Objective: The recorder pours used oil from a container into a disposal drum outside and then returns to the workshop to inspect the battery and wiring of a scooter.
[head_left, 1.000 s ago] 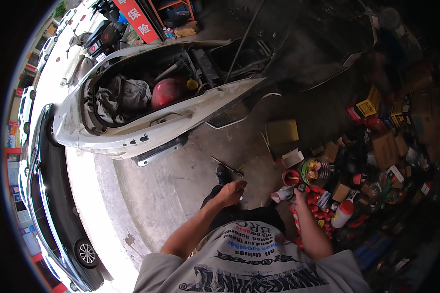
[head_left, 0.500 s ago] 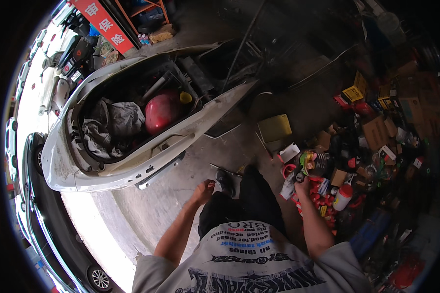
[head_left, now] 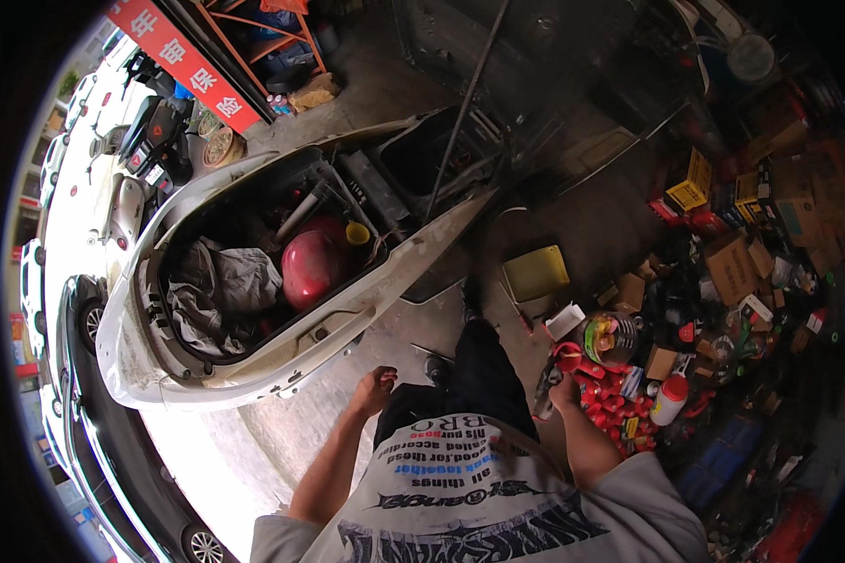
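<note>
Floor (head_left: pixel 385 94) is bare grey concrete, stained, inside a workshop open to a sunlit street at the frame's left edge. One white scooter (head_left: pixel 141 361) lies across the upper-left to centre, seat up; its open bay holds one red helmet (head_left: pixel 312 266), one grey cloth (head_left: pixel 221 286) and one yellow cap (head_left: pixel 357 233). One thin rod (head_left: pixel 465 98) rises from the bay toward the top of frame. One dark car (head_left: pixel 113 469) runs along the lower left, two wheels visible. Right half of frame: cluttered pile of cardboard boxes (head_left: pixel 732 267), too many to count, plus one yellow square pad (head_left: pixel 535 272) and one white bottle (head_left: pixel 668 399) with a red cap. Person's left hand (head_left: pixel 376 387) is at lower centre, fingers curled into a loose fist; whether it holds anything cannot be told. It hangs just beside the scooter's lower edge, not touching. Right hand (head_left: pixel 563 389) is lower right of centre, at the edge of a heap of small red parts (head_left: pixel 606 389); grip is hidden, contents cannot be told. Open floor shows between scooter and legs and above the pad; right side is blocked by clutter.
</note>
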A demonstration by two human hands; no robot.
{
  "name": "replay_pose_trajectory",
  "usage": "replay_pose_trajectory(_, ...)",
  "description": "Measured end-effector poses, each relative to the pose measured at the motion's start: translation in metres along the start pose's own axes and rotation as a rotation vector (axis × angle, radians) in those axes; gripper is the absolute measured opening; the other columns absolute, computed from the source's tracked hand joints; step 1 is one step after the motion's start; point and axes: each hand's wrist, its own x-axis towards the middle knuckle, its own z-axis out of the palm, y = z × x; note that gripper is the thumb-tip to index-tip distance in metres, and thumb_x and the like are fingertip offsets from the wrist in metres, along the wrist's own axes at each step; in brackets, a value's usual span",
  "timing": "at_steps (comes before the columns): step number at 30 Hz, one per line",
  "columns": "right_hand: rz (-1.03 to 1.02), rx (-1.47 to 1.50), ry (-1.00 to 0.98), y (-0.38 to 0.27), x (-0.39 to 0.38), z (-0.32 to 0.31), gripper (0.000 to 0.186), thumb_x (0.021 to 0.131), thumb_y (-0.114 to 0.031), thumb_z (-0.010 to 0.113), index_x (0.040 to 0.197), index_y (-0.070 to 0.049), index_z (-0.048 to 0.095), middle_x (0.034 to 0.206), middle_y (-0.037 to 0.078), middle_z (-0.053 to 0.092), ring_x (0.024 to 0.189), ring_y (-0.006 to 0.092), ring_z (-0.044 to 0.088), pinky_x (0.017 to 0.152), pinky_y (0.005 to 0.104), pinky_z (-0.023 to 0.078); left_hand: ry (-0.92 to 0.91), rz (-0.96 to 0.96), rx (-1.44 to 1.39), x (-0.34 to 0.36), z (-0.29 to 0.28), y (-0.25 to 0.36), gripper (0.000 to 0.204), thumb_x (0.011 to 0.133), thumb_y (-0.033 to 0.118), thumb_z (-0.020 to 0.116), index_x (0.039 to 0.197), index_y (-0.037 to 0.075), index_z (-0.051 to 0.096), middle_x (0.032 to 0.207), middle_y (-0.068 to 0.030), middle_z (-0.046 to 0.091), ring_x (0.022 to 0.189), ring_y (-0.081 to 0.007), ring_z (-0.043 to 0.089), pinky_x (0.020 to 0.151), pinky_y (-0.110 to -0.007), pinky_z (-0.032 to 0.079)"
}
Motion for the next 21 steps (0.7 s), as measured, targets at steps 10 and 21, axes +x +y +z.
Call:
replay_pose_trajectory(10,0.061,0.324,-0.517,0.001,0.138,0.002,0.010,0.072,-0.009,0.064,0.078,-0.008,0.056,0.064,0.008,0.057,0.055,0.0195,0.060,0.044,0.0310,0.045,0.079,0.003,-0.044,0.080,0.013,0.096,0.027,0.086,0.003,0.051,0.112,-0.002,0.054,0.106,-0.0128,0.063,0.102,-0.0200,0.059,0.089,-0.030,0.046)
replay_pose_trajectory(21,0.035,0.431,-0.653,-0.213,0.209,-0.108,0.026,0.084,-0.014,0.055,0.108,-0.006,0.055,0.090,0.008,0.065,0.071,0.0155,0.063,0.060,0.0283,0.049,0.216,0.079,-0.210,0.099,0.006,0.198,0.028,0.088,0.003,0.048,0.115,0.000,0.053,0.108,-0.0126,0.063,0.102,-0.0215,0.060,0.090,-0.031,0.046)
